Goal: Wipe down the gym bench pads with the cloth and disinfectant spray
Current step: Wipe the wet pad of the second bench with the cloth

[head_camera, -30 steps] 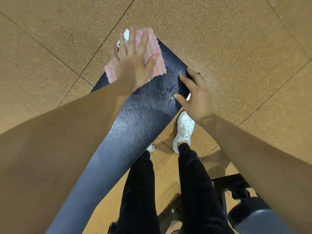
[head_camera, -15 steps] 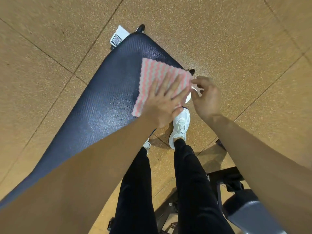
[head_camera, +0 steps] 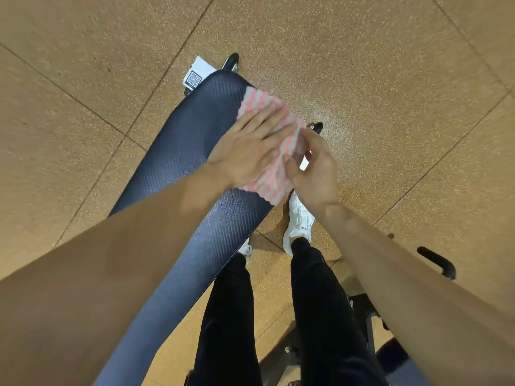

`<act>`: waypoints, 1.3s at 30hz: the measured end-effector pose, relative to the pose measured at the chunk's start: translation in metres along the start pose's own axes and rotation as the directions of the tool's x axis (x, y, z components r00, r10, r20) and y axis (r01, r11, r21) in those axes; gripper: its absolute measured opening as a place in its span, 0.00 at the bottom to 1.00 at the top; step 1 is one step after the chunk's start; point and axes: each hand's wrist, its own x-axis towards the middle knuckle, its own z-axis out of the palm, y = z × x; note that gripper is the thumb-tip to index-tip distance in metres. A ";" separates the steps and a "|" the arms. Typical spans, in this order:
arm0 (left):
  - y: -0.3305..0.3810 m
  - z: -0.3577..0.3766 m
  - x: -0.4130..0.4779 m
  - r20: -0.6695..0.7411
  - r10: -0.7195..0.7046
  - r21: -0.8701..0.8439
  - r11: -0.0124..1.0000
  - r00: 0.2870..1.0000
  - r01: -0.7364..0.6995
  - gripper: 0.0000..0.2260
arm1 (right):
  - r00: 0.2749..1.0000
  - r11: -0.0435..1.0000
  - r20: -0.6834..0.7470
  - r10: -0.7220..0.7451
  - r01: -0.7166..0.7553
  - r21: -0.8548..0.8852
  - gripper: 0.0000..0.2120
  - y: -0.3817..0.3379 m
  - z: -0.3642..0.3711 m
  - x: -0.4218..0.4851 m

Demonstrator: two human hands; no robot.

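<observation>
Compared with half a second ago, your left hand [head_camera: 245, 151] is lying further across the cloth [head_camera: 271, 188], its fingers [head_camera: 267, 118] released and spread flat, pointing toward the right edge of the bench pad [head_camera: 195, 140]. The cloth, striped pink and white, is sitting on the far right part of the pad, with its right side hanging over the pad's edge. A second ago it was up at the pad's far end. Your right hand [head_camera: 315, 168], which was hovering just beside the cloth's corner, is now touching it: the thumb is lying on top of the cloth and the curled fingers are grasping its right edge, though motion blur is softening the detail.

The dark blue pad is running diagonally from lower left to upper centre, its ribbed cover shining faintly. A white label with a QR code [head_camera: 195, 76] is showing just past its far end, beside a black frame foot [head_camera: 230, 61]; another foot [head_camera: 316, 126] is peeking out right of the cloth. Your legs in black trousers [head_camera: 315, 302] and a white shoe [head_camera: 298, 218] are standing just right of the pad. Further right, a black handle [head_camera: 437, 263] is jutting out. Under everything, a speckled tan floor [head_camera: 83, 79] with thin dark seams is spreading out.
</observation>
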 end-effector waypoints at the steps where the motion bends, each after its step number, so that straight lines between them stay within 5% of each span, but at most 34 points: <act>1: -0.003 -0.005 0.011 0.011 -0.012 -0.006 1.000 1.000 0.012 0.26 | 1.000 1.000 -0.007 -0.008 0.008 -0.010 0.29 0.000 -0.001 0.004; 5: -0.015 -0.022 0.053 0.119 -0.052 -0.035 0.998 0.992 0.056 0.23 | 0.999 0.996 -0.012 -0.050 0.049 -0.073 0.26 0.003 -0.015 0.022; 9: -0.035 -0.034 0.070 0.181 0.026 0.064 0.997 0.983 -0.038 0.25 | 0.988 0.998 0.149 -0.026 0.016 0.064 0.23 0.000 -0.018 0.038; 14: -0.065 -0.047 0.064 0.202 -0.105 0.100 0.991 0.974 0.086 0.30 | 0.964 0.994 0.263 0.026 -0.053 0.096 0.18 -0.012 -0.015 0.075; 18: -0.082 -0.043 0.044 0.072 -0.211 -0.193 0.956 0.975 0.221 0.19 | 0.949 0.998 0.314 -0.010 -0.011 0.064 0.17 -0.029 -0.012 0.100; 23: -0.107 -0.034 0.020 0.019 -0.370 -0.502 0.800 0.929 0.329 0.18 | 0.910 0.977 0.405 -0.089 0.159 -0.143 0.13 -0.050 -0.004 0.120; 26: -0.114 -0.034 0.011 0.084 -0.414 -0.620 0.690 0.907 0.373 0.21 | 0.879 0.917 0.454 -0.142 0.289 -0.273 0.22 -0.067 0.001 0.125; 32: -0.122 -0.017 -0.029 0.093 -0.530 -0.734 0.535 0.843 0.417 0.24 | 0.825 0.785 0.515 -0.232 0.471 -0.402 0.23 -0.103 0.025 0.130; 39: -0.118 -0.010 -0.077 0.016 -0.566 -0.695 0.586 0.824 0.416 0.20 | 0.716 0.488 0.672 -0.190 0.663 -0.568 0.22 -0.138 0.065 0.144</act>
